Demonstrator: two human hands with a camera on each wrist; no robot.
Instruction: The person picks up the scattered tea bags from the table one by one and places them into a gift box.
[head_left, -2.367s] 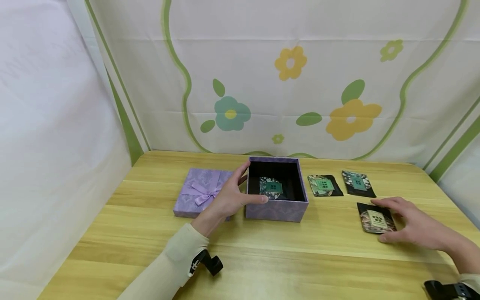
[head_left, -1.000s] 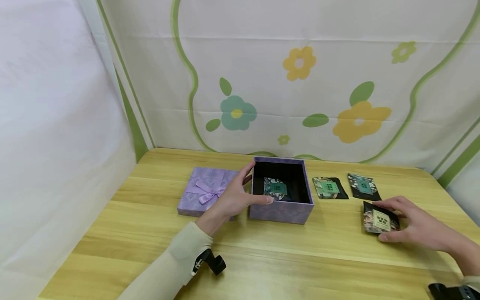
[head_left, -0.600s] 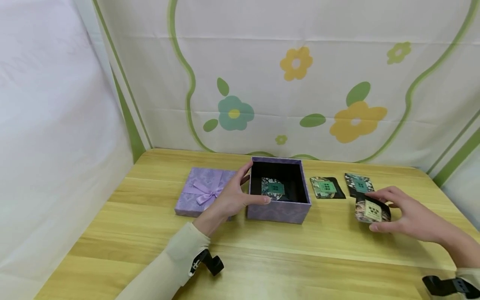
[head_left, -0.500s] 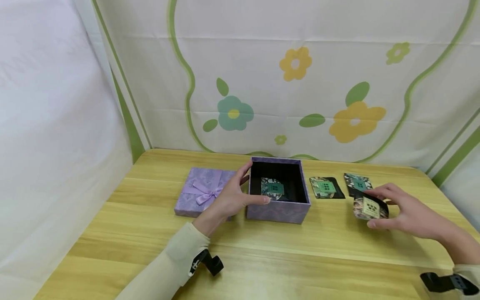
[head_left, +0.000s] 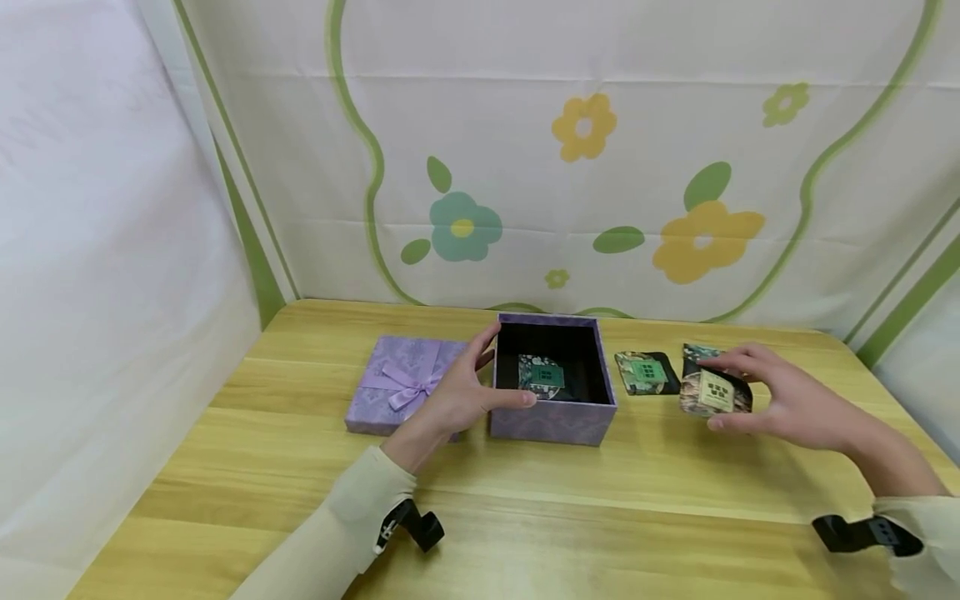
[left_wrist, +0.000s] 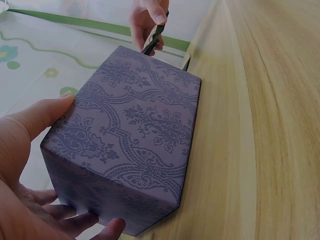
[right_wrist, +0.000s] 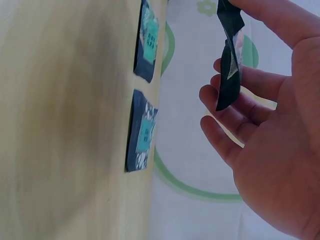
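My right hand (head_left: pixel 795 408) pinches a small black sachet (head_left: pixel 715 392) with a cream label between thumb and fingers. In the right wrist view the sachet (right_wrist: pixel 230 65) is seen bent and edge-on, above the table. My left hand (head_left: pixel 453 398) holds the left side of an uncovered purple patterned gift box (head_left: pixel 553 423), thumb at the front rim and fingers along the left wall. Inside the box lies a dark sachet with a teal label (head_left: pixel 543 377). Two more sachets lie on the table: a green-labelled one (head_left: pixel 647 372) and a teal-labelled one (right_wrist: pixel 142 135), partly hidden in the head view.
The purple box lid (head_left: pixel 397 379) with a ribbon bow lies left of the box, partly behind my left hand. A white cloth (head_left: pixel 525 167) with printed flowers hangs behind the wooden table (head_left: pixel 525 508).
My right hand has lifted the cream-labelled sachet off the table and carried it left and back, over the teal-labelled sachet. My left hand stays on the box.
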